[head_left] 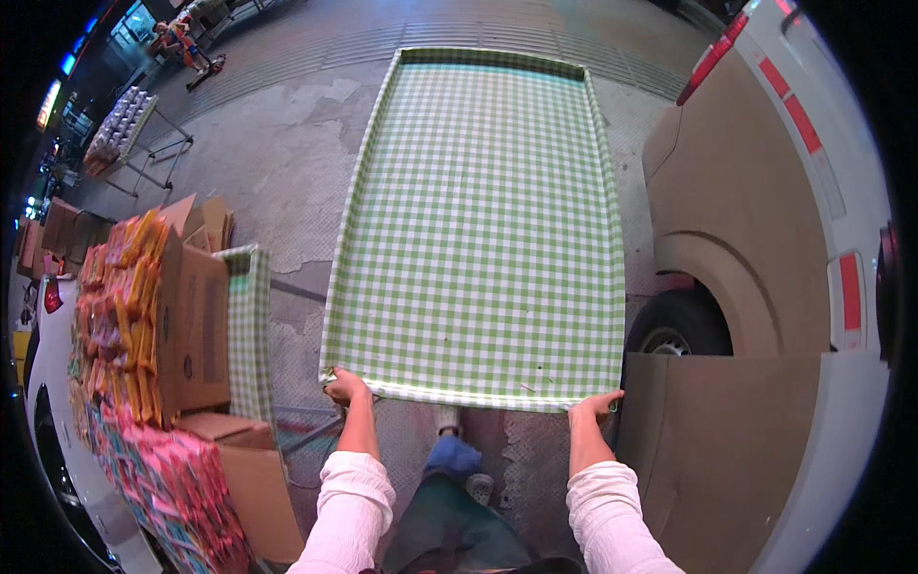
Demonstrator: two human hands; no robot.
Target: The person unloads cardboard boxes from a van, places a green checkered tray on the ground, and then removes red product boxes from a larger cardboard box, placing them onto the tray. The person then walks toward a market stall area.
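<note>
- Ahead of the left hand (346, 386) and right hand (595, 407), open room spans the checked bench (469, 230).
- Around that surface, a raised rim (497, 58) stands in the way.
- Leftward from the left hand, some floor (301, 335) is free, but metal bars (298, 289) cross it; cartons (203, 325) stand beyond.
- Rightward from the right hand, a vehicle (755, 201) leaves only a narrow gap.

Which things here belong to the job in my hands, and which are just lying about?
Apparently part of the job:
green-and-white checked rectangular tray-like top, held near its closest corners by your left hand and right hand

Apparently just around:
stacked orange glossy packets
pink glossy packets
brown cardboard box beside the orange ones
brown-and-white vehicle
</note>
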